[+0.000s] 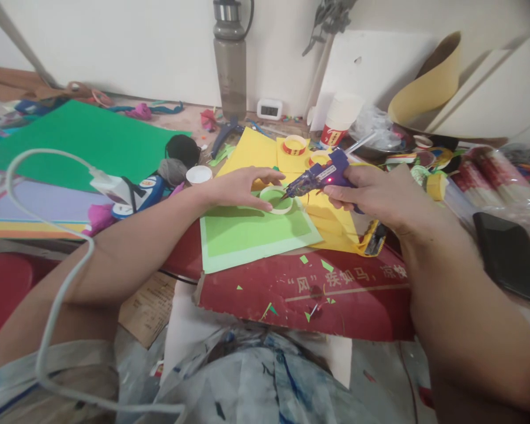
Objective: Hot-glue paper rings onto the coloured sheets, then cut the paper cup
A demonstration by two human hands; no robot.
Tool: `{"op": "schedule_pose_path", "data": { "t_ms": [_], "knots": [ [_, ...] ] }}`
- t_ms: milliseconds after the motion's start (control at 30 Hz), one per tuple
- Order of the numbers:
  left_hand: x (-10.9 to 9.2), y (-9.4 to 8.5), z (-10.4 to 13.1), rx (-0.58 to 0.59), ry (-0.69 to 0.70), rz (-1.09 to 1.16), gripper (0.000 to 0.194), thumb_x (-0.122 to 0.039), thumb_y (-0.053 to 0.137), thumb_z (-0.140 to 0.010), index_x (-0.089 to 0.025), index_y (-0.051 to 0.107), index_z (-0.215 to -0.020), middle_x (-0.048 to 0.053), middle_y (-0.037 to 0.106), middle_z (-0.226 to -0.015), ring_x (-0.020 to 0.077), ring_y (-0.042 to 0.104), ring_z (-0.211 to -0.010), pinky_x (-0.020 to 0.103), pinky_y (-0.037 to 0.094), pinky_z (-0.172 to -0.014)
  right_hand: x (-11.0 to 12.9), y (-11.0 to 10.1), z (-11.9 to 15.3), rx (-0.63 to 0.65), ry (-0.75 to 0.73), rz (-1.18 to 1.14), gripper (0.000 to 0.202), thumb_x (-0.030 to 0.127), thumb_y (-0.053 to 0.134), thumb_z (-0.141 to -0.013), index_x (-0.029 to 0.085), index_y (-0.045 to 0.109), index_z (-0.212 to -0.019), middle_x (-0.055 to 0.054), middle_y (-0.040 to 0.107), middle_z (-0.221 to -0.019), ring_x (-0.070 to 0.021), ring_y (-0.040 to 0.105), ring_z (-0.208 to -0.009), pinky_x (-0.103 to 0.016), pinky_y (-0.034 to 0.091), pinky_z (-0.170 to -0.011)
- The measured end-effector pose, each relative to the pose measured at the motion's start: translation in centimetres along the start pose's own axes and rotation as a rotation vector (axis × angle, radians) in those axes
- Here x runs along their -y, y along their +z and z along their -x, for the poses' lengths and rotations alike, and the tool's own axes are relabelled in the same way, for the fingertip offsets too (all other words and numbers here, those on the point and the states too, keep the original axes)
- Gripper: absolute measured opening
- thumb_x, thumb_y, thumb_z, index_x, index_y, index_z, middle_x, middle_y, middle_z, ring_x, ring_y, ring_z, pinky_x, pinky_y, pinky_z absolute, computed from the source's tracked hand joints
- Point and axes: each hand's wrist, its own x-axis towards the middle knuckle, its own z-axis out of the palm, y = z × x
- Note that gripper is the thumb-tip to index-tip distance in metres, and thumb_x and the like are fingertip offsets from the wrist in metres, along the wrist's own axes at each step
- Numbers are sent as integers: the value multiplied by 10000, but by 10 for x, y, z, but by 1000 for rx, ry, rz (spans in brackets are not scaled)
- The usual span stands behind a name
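Ring (282,210), hollow, on flat grn sheet (256,234) — L hand (242,187) half-open, 9 o'clock; R hand (373,189) gripping plastic glue gun (320,176), approx 2; room to sheet's edge at 6.

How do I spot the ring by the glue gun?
Find the big red cardboard, low in the middle. Light green paper partly covers it. On that paper is the pale ring, right by the glue gun; the red-banded ring beyond sits on yellow paper.
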Motion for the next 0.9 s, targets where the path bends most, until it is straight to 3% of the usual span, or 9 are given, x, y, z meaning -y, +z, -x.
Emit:
{"op": "schedule_pose_path", "data": {
  "t_ms": [233, 333, 600, 900],
  "knots": [
    [1, 7, -4, -153, -91, -36, 769, -584, 817, -751, -212, 700, -1414, 128, 736, -1345, 299, 688, -1174, 417, 536, -1034, 0, 3, 2, -74, -8, -19, 330, 482, 662, -929, 256, 569, -707, -41, 633, -685, -233, 610, -721, -370, 461, -699],
    [3, 4, -5, -143, -158, -34, 851, -645, 824, -720, -188, 690, -1425, 141, 738, -1324, 293, 702, -1099, 415, 550, -990, 1, 2, 3, -82, -15, -56, 312, 501, 648, -933, 257, 603, -745, -46, 646, -695, -237, 600, -727, -380, 468, -717],
    [5, -12, 0, 63, -32, -92, 842, -502, 804, -783, -342, 568, -1576, 58, 589, -1631, 316, 549, -1453, 440, 393, -1228, 7, 1, 5, -99, 1, -60, 307, 456, 656, -938, 272, 569, -709, -59, 634, -702, -265, 618, -781, -397, 477, -740],
    [12, 7, -7, -96, -30, -95, 924, -564, 885, -704, -253, 607, -1529, 122, 692, -1434, 328, 627, -1292, 447, 460, -1143, -1, 4, 1, -155, -43, -18, 333, 485, 661, -924, 276, 564, -683, -54, 625, -692, -265, 609, -761, -381, 454, -701]
  ]
}}
